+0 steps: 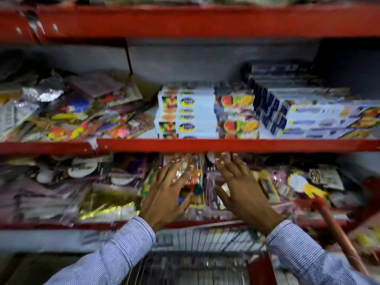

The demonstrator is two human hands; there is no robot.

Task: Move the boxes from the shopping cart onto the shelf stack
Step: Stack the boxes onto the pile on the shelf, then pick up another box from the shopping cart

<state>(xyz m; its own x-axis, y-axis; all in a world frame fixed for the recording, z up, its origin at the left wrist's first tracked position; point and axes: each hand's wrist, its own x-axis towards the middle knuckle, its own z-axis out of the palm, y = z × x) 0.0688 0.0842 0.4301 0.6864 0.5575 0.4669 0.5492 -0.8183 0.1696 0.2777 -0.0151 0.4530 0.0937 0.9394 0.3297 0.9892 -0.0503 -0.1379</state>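
Observation:
A stack of white boxes with fruit pictures stands on the middle red shelf. To its right lies a second, slanted pile of long white and dark blue boxes. Below that shelf, my left hand and my right hand hover side by side with fingers spread, holding nothing, in front of colourful packets on the lower shelf. The wire shopping cart sits under my forearms; no box shows in the part I can see. The picture is motion-blurred.
Loose shiny packets fill the left of the middle shelf and more crowd the lower shelf. A red cart handle slants at the lower right. A bare strip of shelf lies between the packets and the white boxes.

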